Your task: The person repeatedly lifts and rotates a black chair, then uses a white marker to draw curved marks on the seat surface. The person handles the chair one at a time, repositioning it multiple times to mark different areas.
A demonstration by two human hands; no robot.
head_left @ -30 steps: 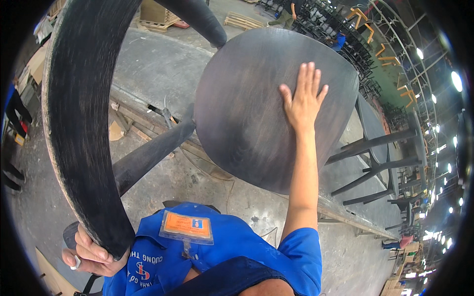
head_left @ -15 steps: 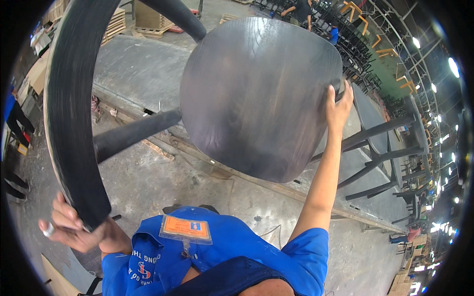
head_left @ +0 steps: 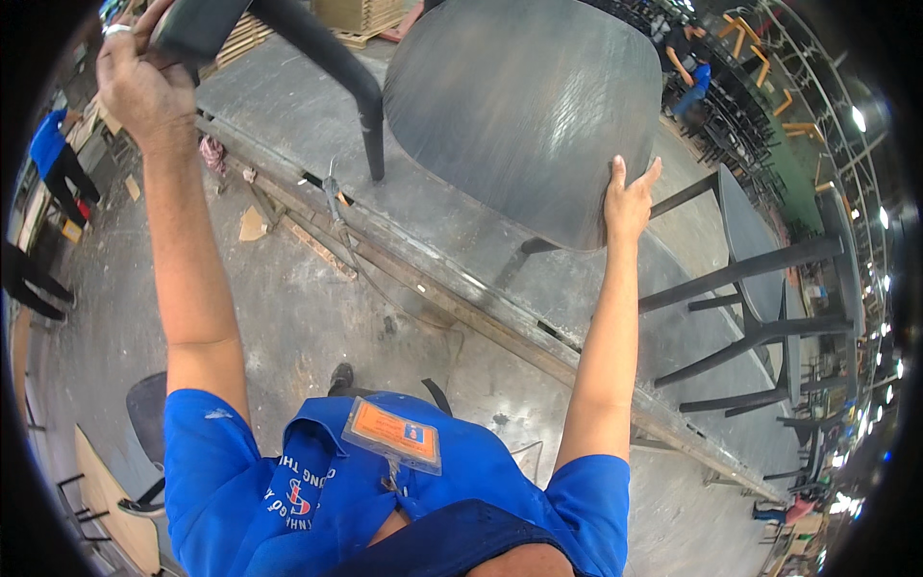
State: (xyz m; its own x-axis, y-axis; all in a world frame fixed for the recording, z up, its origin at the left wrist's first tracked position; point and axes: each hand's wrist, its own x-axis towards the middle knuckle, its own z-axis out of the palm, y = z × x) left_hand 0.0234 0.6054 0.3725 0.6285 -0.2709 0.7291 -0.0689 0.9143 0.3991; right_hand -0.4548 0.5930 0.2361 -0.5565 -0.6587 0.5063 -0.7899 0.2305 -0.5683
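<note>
A dark wooden chair (head_left: 529,106) stands at the top of the head view, its broad, shiny seat facing up. At the upper left, my left hand (head_left: 146,91), with a ring on one finger, grips the end of the chair's curved backrest (head_left: 207,27), which the picture's rim partly cuts off. My right hand (head_left: 629,204) holds the right edge of the seat, thumb and forefinger apart; its other fingers are largely hidden. A dark leg (head_left: 370,120) reaches down to the grey work platform (head_left: 457,207) beneath the chair.
More dark chairs (head_left: 760,250) lie close by on the right. An air tool with a hose (head_left: 335,204) hangs at the platform's near edge. People stand at the far left and upper right. Chair parts and a board (head_left: 115,500) are at the lower left.
The chair has swung away from me and been lowered, its backrest moving up and out at the left. My left arm has stretched forward with it; my right hand stays at the seat edge.
</note>
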